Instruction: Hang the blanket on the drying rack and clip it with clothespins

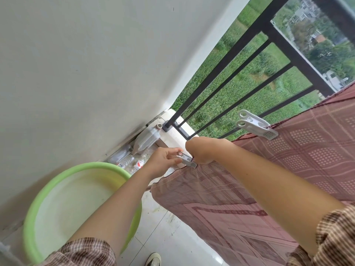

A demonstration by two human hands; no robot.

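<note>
A grey clothespin is pinched between the thumb and fingers of the left hand, left of the frame's centre, with its tip at the blanket's corner. Just to its right, the hem is gripped by the curled right hand. The pink checked blanket is spread from the centre to the right edge, over a drying rack hidden beneath the cloth. A white clothespin is already fitted on the far edge, at the upper right.

For a good hold, the hem should be kept taut by the right hand, and the pin opened fully and pushed deep enough that cloth and bar are both caught.

At the lower left a green basin is seen; nothing solid lies in it, and whether water is present cannot be told. Further right, by the wall, clear plastic bottles lie tumbled, seemingly empty. Beyond them a grey jug is tipped over, its contents unclear.
</note>
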